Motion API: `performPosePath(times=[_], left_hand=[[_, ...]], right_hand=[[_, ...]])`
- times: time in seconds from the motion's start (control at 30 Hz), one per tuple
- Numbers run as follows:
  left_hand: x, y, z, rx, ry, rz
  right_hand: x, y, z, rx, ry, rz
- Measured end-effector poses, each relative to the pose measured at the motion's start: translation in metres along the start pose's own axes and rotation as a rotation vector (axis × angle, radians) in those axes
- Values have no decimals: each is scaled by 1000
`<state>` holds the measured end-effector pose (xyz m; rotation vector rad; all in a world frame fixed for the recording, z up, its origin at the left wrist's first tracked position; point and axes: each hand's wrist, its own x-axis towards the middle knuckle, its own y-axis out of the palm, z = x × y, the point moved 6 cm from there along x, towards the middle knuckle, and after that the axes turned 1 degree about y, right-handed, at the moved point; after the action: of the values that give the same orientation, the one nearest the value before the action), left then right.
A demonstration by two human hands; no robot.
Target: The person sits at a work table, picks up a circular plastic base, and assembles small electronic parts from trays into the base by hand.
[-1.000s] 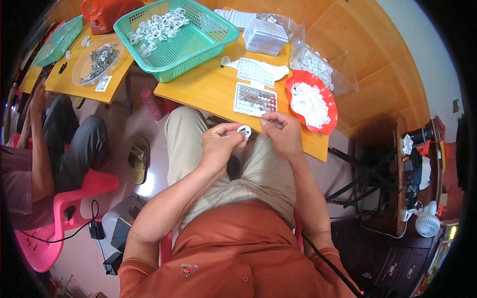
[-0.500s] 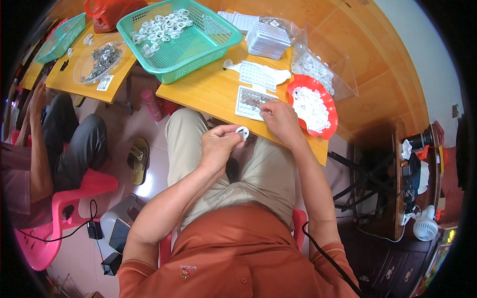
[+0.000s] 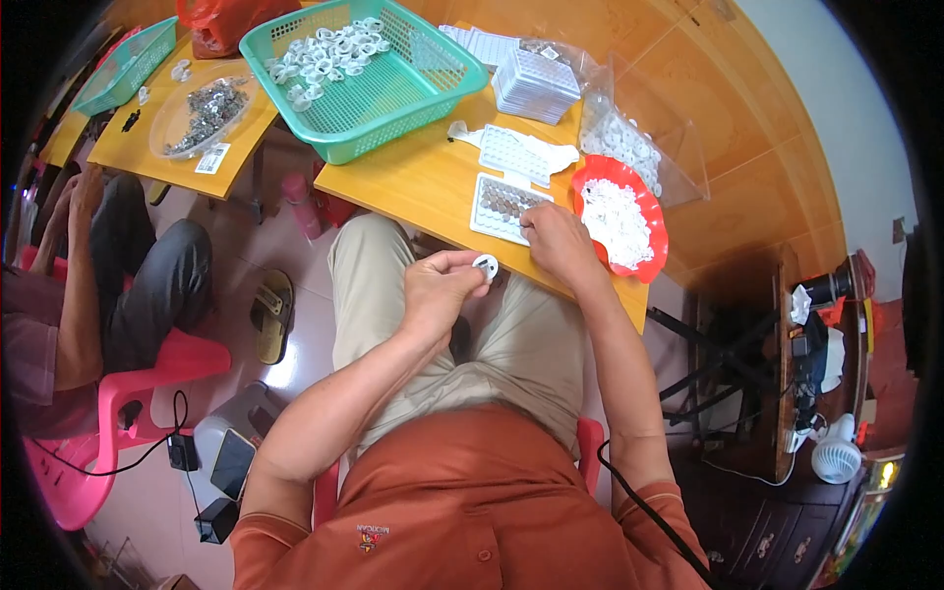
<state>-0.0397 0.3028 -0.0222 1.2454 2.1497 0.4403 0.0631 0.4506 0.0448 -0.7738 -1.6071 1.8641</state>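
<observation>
My left hand (image 3: 438, 295) pinches a small round white plastic part (image 3: 486, 265) with a dark spot in it, held just off the table's front edge. My right hand (image 3: 560, 244) has its fingertips closed at the right side of a shallow white tray (image 3: 480, 222). Whatever those fingertips grip, if anything, is hidden. Rows of small brownish-grey discs (image 3: 505, 200) fill part of the tray. Behind it lies a white dimpled panel (image 3: 513, 155). Beside my right hand stands a red wavy-rimmed dish (image 3: 662, 239) heaped with small white pieces (image 3: 617, 218).
A green basket (image 3: 339, 149) holds white ring parts. Stacked white trays (image 3: 536, 87) and a clear bag of white parts (image 3: 624, 138) stand at the back. On the left table sits a clear bowl of metal pieces (image 3: 211, 113); another person's hands (image 3: 84, 192) are nearby.
The view has shifted slightly. Both hands keep nearly the same places; the left still pinches the white part, and the right fingertips stay at the tray's right side.
</observation>
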Motion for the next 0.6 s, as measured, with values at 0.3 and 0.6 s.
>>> performPosePath(times=[0.3,0.6], left_hand=[[-4,3,-3,9,-11,-9],[-2,1,-3,-18,3,-21]], right_hand=[[-8,-2,3,-81,-38,-40],[-27,-13,0,441,-123,-339]])
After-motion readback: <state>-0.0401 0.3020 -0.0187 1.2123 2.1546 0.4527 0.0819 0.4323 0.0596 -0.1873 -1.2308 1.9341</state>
